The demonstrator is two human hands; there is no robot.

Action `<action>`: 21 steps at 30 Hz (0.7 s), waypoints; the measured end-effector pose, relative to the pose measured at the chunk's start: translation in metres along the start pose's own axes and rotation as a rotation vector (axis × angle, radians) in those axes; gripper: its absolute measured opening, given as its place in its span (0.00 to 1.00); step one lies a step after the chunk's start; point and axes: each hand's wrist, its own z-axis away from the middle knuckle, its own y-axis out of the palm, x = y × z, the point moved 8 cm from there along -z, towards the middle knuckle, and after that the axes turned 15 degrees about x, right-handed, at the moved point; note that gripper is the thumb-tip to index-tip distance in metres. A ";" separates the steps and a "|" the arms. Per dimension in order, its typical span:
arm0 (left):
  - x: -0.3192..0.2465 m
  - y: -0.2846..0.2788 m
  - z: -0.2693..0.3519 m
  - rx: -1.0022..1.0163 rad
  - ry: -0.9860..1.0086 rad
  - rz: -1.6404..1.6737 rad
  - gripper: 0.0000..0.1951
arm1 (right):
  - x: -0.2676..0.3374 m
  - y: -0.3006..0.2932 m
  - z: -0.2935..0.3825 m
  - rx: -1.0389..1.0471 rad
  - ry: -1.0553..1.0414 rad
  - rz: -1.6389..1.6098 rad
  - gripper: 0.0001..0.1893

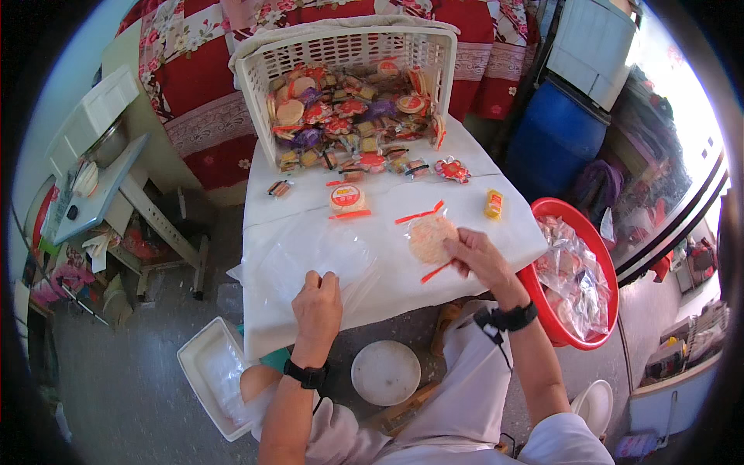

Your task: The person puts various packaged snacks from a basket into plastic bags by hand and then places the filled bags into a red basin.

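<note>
My right hand grips the edge of a round rice cracker in a clear wrapper with red ends, held above the white-covered table. Fingers closed, my left hand pinches the near edge of a clear plastic bag that lies spread on the tabletop. Just behind the bag is another wrapped round cracker with a red and yellow label. A small yellow packet lies to the right.
A white plastic basket on its side spills wrapped snacks onto the table. At the right stands a red tub with filled clear bags. A white bin with plastic bags sits low at the left, and a round white stool below.
</note>
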 end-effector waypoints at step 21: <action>-0.002 0.000 0.002 -0.001 0.012 0.043 0.06 | 0.002 0.133 0.008 0.012 -0.086 0.054 0.18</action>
